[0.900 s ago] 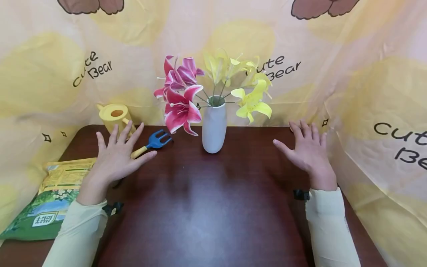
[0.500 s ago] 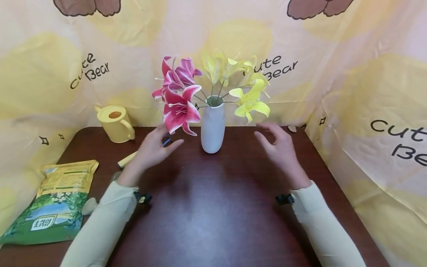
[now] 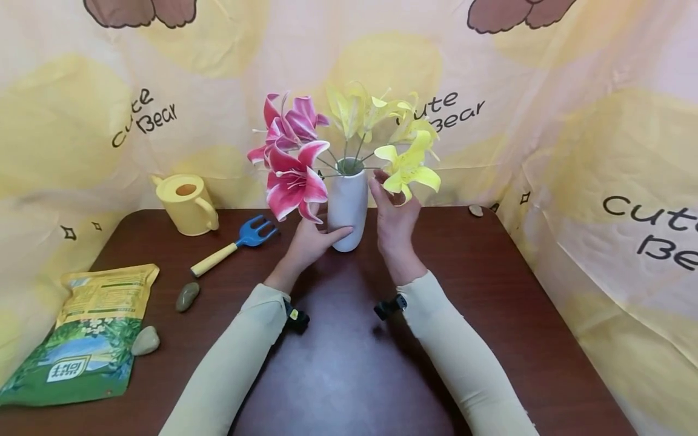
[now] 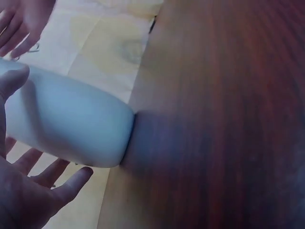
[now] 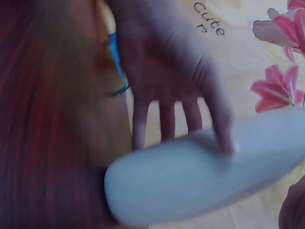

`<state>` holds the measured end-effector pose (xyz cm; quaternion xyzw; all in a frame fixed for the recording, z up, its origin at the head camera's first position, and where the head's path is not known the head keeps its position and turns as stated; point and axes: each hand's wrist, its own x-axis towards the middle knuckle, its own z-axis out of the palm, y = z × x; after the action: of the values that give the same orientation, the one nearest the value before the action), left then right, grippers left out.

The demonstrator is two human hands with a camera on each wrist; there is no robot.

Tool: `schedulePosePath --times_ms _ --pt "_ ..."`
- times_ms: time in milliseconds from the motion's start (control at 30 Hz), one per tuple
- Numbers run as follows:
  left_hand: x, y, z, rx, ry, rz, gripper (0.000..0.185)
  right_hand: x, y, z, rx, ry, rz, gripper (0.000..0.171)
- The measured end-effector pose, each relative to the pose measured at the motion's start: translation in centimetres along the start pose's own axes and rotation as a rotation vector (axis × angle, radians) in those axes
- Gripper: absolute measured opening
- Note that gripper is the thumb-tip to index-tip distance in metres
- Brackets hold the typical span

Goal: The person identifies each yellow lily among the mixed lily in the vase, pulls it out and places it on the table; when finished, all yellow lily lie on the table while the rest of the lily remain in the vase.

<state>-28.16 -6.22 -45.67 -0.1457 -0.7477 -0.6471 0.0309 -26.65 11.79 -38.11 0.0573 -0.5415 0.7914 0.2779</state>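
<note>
From the head view, a white vase [image 3: 348,209] stands upright near the middle of the desk's [image 3: 338,363] far edge, holding pink lilies [image 3: 291,160] on its left and yellow lilies [image 3: 389,136] on its right. The left hand [image 3: 312,237] lies against the vase's lower left side, its thumb pointing across the front of the base and its fingers spread, not wrapped round. The right hand [image 3: 394,215] is raised at the vase's right side, fingers straight and pointing up under a yellow bloom; whether the palm touches the vase I cannot tell. Toward the far left corner sit a yellow watering can [image 3: 185,204] and, just beside it, a blue hand fork with a yellow handle [image 3: 233,245]. Two stones [image 3: 187,296] lie near the left edge beside a green and yellow bag [image 3: 89,336], and a small stone [image 3: 476,210] lies at the far right corner.

In the left wrist view, the vase [image 4: 71,129] stands with its base on the desk [image 4: 219,124]. The left hand's thumb is on its upper side, and its fingers [image 4: 57,181] are fanned apart below. The right hand [image 4: 24,21] shows in the corner.

The right wrist view is blurred. There the left hand [image 5: 167,62] has its fingers apart, one fingertip pressing on the vase [image 5: 200,179], with pink lilies [image 5: 281,62] behind.
</note>
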Motion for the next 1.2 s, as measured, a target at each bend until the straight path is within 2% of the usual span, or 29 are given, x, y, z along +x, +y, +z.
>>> schedulePosePath --times_ms 133,233,500,633,867,1100,1200 --pt "-0.3 0.0 0.4 0.008 0.003 0.027 0.087 0.2 0.3 2.0 0.092 0.078 -0.008 0.051" --pt "-0.4 0.2 0.5 0.023 0.011 0.023 0.083 0.2 0.3 2.9 0.100 0.108 -0.046 0.047" --pt "-0.4 0.0 0.5 0.017 0.004 0.016 0.075 0.4 0.3 3.8 0.106 0.179 -0.088 0.010" --pt "-0.4 -0.1 0.4 0.030 0.006 0.014 0.076 0.6 0.2 4.1 0.127 0.185 -0.115 0.008" --pt "-0.3 0.0 0.4 0.046 0.003 0.022 0.077 0.8 -0.3 4.0 0.074 0.193 -0.178 0.008" --pt "-0.3 -0.2 0.2 0.089 0.019 0.020 0.078 0.7 -2.4 3.2 0.051 0.213 -0.222 0.011" --pt "-0.4 -0.2 0.2 0.095 0.025 0.025 0.078 0.5 -3.6 2.6 0.075 0.205 -0.236 0.013"
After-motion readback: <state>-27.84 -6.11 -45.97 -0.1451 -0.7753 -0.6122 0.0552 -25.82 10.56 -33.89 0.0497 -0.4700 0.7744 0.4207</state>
